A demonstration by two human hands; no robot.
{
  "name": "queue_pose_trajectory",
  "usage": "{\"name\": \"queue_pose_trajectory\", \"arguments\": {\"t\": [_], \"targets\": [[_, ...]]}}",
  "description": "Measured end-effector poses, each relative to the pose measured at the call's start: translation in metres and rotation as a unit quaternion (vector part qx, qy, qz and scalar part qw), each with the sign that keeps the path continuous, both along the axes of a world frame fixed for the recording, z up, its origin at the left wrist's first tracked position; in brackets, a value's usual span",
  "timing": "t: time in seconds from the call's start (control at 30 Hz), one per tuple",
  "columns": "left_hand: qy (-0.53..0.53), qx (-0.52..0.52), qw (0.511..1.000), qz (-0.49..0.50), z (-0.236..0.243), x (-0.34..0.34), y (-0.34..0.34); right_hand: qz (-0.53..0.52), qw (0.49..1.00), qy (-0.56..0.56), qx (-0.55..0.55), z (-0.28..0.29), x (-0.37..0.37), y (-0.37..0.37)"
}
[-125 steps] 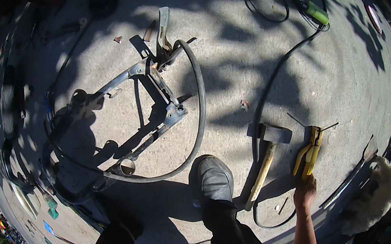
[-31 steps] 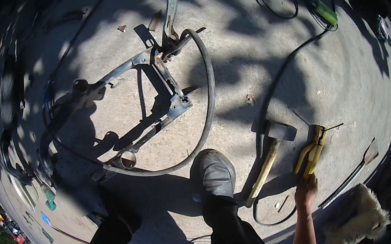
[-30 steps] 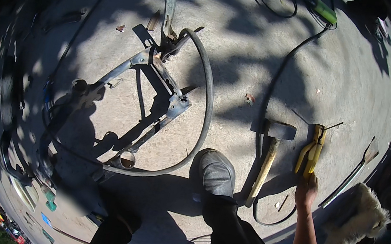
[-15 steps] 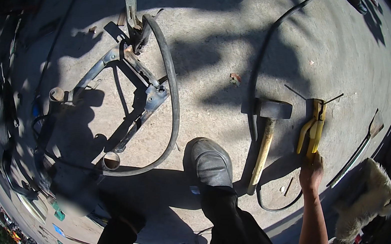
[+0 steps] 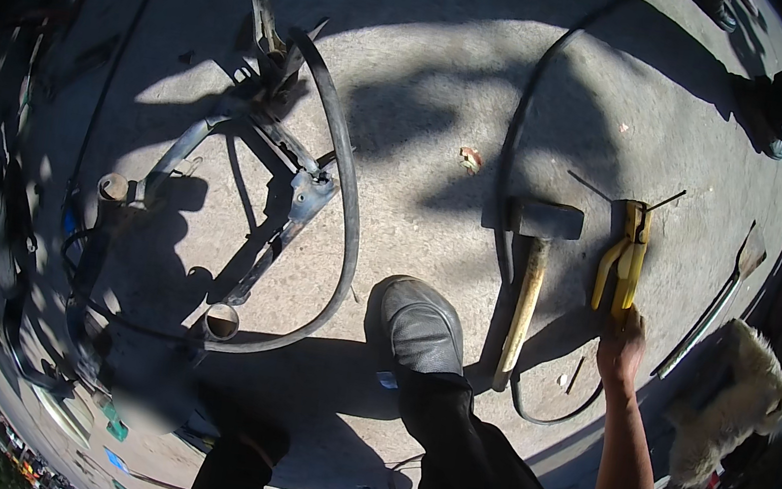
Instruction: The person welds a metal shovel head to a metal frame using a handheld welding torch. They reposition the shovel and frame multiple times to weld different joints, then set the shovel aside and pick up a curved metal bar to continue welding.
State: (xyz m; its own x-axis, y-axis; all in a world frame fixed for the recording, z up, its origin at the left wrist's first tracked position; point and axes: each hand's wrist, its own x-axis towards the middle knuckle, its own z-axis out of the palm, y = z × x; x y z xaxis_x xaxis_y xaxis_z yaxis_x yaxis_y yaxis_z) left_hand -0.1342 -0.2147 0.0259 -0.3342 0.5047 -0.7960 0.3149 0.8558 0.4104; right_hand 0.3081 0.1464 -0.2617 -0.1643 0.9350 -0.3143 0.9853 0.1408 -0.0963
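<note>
My right hand point(image 5: 622, 352) is closed round the lower end of a yellow welding electrode holder point(image 5: 630, 265). A thin dark rod point(image 5: 667, 200) slants out from the holder's jaws. Just left of it lies a hammer point(image 5: 528, 290) with a dark block head and a worn, pale handle. My left hand does not show. Further left on the concrete stands a welded metal frame point(image 5: 312, 194) of bent tubes and brackets, with short open pipe ends point(image 5: 222, 321). A thick black cable point(image 5: 348, 213) loops around its right side.
My black shoe point(image 5: 421, 325) stands between frame and hammer. Another cable point(image 5: 517, 142) runs toward the far side. A scraper-like tool point(image 5: 731, 285) and a fluffy pale piece point(image 5: 735, 412) lie at the right. A person's dark boot point(image 5: 766, 134) is at the far right.
Another person's leg and boot have come in at the far right, and shadow now covers more of the far ground and the frame's top. My right hand stays almost still on the electrode holder.
</note>
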Motion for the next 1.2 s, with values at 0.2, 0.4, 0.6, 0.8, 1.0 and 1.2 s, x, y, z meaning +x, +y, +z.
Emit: {"name": "queue_pose_trajectory", "arguments": {"t": [0.2,0.4,0.6,0.8,1.0,1.2], "targets": [[-0.014,-0.017,1.000,0.017,-0.028,-0.007,-0.011,-0.010,1.000,-0.006,-0.008,0.004,0.006,-0.001],[-0.020,0.069,0.996,-0.046,-0.117,-0.001,-0.056,-0.008,1.000,-0.005,0.000,-0.018,0.011,-0.005],[0.041,0.167,0.981,-0.086,-0.213,0.003,-0.055,0.002,1.000,-0.007,0.011,-0.022,0.025,0.000],[0.295,0.299,0.898,-0.127,-0.181,-0.026,-0.059,-0.018,1.000,0.001,0.009,-0.015,0.016,0.000],[0.343,0.087,0.934,0.040,-0.209,-0.072,-0.076,-0.031,0.999,0.011,0.016,-0.013,0.008,0.000],[0.208,0.009,0.977,0.054,-0.245,-0.090,-0.116,0.003,1.000,-0.003,0.005,-0.014,0.013,0.003]]}}
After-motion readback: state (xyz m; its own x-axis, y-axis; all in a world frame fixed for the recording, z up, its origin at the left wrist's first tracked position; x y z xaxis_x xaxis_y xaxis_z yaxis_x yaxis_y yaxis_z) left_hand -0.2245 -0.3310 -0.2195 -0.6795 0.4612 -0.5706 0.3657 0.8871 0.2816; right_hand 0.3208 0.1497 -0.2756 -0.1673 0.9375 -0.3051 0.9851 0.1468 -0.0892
